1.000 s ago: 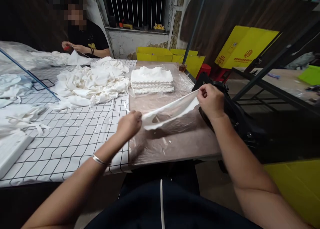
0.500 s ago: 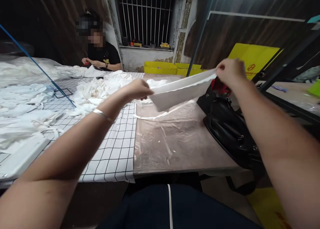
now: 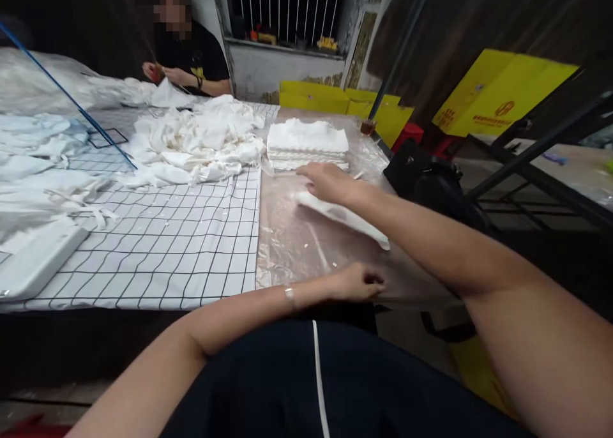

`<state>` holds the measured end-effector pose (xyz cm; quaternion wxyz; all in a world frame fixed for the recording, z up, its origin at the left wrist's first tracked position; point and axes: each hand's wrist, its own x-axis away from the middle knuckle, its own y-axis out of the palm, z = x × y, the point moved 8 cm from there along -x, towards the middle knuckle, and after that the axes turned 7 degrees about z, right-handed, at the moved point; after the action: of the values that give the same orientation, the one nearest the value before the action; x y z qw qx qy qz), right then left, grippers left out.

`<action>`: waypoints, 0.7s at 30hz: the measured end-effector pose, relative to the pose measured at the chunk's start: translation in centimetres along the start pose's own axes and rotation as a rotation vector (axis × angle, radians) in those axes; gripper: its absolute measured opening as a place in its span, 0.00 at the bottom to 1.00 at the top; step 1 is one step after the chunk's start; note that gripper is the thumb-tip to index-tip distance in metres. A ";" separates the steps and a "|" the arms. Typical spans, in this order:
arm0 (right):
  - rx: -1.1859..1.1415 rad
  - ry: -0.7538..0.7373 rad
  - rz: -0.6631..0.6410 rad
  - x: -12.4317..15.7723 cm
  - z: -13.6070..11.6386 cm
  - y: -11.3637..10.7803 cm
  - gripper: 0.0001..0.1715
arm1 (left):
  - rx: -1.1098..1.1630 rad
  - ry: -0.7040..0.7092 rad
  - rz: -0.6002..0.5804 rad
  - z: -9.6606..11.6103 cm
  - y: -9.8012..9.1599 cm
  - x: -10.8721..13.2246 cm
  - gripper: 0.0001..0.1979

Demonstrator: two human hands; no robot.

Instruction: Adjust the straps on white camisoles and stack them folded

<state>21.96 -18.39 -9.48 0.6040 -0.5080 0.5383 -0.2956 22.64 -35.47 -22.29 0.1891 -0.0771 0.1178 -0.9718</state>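
As the head view shows, the right hand (image 3: 325,181) meets a limp white fabric piece (image 3: 358,223) over the brown, plastic-covered tabletop (image 3: 282,240) (whether it grips, I cannot tell); the left hand (image 3: 360,281), loosely curled, is apart from the fabric.

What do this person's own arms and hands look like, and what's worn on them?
The left hand and right hand are ungloved, with no sleeves in view. A silver-coloured bracelet circles the left wrist; none shows on the right.
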 end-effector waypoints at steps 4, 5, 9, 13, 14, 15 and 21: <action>-0.248 0.190 0.122 9.2 1.8 2.4 0.18 | -0.247 0.100 0.339 -3.8 -8.1 6.5 0.10; -0.331 0.296 0.194 11.6 2.7 2.3 0.13 | -0.301 0.068 0.476 -4.5 -10.6 7.6 0.09; -0.647 0.658 0.283 19.7 4.3 4.3 0.08 | -0.448 -0.015 0.660 -5.7 -15.3 8.5 0.08; -0.764 0.719 0.175 22.8 1.8 6.5 0.11 | -0.466 -0.080 0.645 -6.0 -16.6 7.5 0.06; -0.743 0.706 0.155 22.9 1.1 6.7 0.11 | -0.461 -0.113 0.666 -6.1 -17.2 7.7 0.06; -0.698 0.684 0.135 22.7 0.5 6.8 0.10 | -0.456 -0.147 0.685 -6.3 -17.8 8.0 0.06; -0.347 0.532 0.043 21.9 -2.0 7.4 0.06 | -0.533 -0.051 0.516 -6.2 -16.7 7.7 0.07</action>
<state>24.02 -36.47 -23.86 0.3524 -0.4969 0.7304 -0.3089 8.57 -22.12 -23.08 0.4042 -0.1157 0.3776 -0.8250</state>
